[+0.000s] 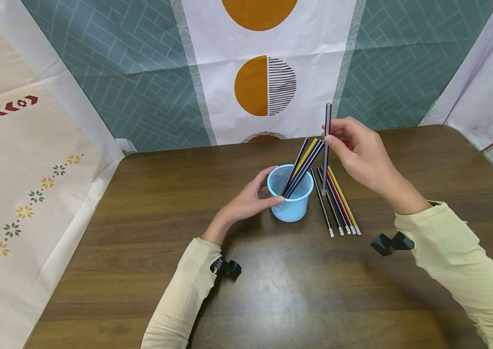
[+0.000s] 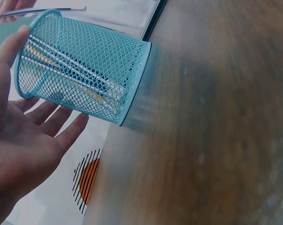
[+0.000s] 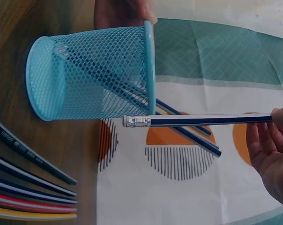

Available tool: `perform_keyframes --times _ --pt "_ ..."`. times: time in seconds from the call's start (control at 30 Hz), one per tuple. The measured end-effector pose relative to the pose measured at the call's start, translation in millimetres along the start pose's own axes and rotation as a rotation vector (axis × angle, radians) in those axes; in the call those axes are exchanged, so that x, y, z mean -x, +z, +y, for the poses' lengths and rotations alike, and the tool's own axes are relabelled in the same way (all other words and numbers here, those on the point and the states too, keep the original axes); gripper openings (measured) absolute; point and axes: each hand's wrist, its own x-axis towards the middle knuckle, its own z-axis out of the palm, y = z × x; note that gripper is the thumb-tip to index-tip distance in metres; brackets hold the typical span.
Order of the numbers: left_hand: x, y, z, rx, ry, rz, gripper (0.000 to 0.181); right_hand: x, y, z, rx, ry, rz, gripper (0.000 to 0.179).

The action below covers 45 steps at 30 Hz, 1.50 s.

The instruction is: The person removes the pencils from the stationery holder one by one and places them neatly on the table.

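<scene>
A light blue mesh pencil cup (image 1: 290, 209) stands upright on the table, with several pencils, dark striped ones and a yellow pencil (image 1: 305, 157), leaning in it to the right. My left hand (image 1: 251, 198) holds the cup from its left side, thumb at the rim and fingers around the far side. Between thumb and fingertips, my right hand (image 1: 362, 152) pinches a dark blue and white striped pencil (image 3: 207, 120) near its upper end. This pencil is upright, eraser end down, just right of the cup and outside it; its eraser is beside the rim in the right wrist view.
Right of the cup, several pencils lie side by side on the wooden table (image 1: 163, 242), among them a red pencil (image 1: 339, 201) and a yellow pencil (image 3: 33, 215). A patterned cloth (image 1: 142, 72) hangs behind the table's far edge.
</scene>
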Motion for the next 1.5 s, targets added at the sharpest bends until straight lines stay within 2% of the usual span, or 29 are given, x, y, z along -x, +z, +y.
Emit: perform_keyframes --times 0.23,0.57,0.8,1.23,1.5 --pt "-0.4 0.1 0.3 -0.006 -0.006 0.001 0.074 2.7 0 10 0.021 0.053 -0.037 0.020" --pt "-0.2 -0.5 0.4 -0.007 -0.005 0.000 0.073 6.4 0 19 -0.023 0.139 -0.092 0.022" --pt "-0.3 -0.3 1.4 -0.009 -0.008 0.003 0.073 9.8 -1 25 -0.001 0.158 -0.095 0.020" --pt "0.4 -0.1 0.7 -0.007 -0.002 0.004 0.073 17.8 -3 43 -0.009 0.247 -0.103 0.021" --pt "0.0 0.3 0.9 -0.012 -0.003 0.006 0.073 20.7 -7 57 -0.099 0.414 -0.098 0.028"
